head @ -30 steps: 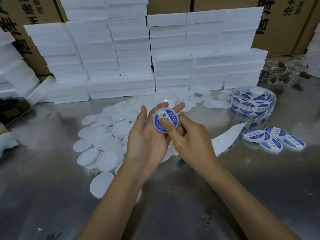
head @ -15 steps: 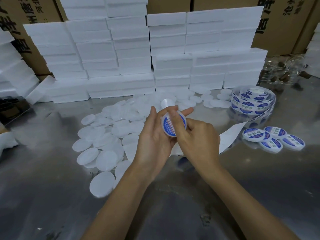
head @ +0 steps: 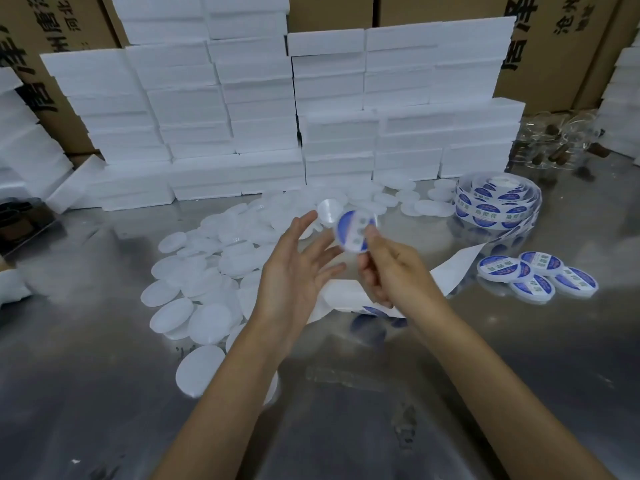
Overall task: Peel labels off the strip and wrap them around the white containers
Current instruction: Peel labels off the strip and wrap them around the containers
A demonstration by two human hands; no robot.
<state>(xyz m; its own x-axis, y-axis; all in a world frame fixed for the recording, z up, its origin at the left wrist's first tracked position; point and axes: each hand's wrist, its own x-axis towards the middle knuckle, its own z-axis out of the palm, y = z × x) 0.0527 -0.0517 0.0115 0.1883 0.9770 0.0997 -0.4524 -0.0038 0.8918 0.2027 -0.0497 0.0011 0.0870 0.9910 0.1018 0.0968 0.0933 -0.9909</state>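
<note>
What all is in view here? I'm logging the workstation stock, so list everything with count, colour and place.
labelled container: one, white with blue label, pinched in right hand.
finished labelled containers: about four, white and blue, right on table.
label roll: one, blue and white, right rear, with its backing strip trailing toward the hands.
unlabelled containers: many, white, heaped centre-left.
foam blocks: many, white, stacked at rear.
cardboard boxes: several, brown, behind the foam.
table: one, shiny metal.
left hand: open, beside the container.
right hand: holding the container.
</note>
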